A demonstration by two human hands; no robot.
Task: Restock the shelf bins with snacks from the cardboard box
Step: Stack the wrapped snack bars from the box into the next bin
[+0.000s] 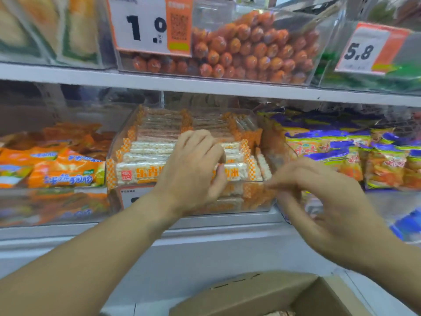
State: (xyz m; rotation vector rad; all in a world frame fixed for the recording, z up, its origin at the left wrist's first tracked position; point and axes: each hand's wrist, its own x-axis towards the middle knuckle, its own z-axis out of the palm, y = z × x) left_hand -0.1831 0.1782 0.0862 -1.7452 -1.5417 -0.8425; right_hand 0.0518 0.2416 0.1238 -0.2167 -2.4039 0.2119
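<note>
A clear shelf bin [114, 149] on the middle shelf holds rows of rice cracker packs [145, 147] with orange checkered ends. My left hand [193, 169] reaches into the bin from the front. Its fingers curl over the top of the front pack [136, 173] and the thumb presses on the pack's face. My right hand [319, 195] is blurred and hovers at the bin's front right corner, fingers loosely stretched toward the rim and holding nothing. The open cardboard box [262, 295] sits below at the bottom edge of the view, its inside mostly out of sight.
Orange snack bags [63, 167] fill the bin to the left, and purple and yellow bags [353, 156] fill the one to the right. Above, a shelf edge [205, 86] carries a bin of orange sausages [250, 49] and price tags [141, 26].
</note>
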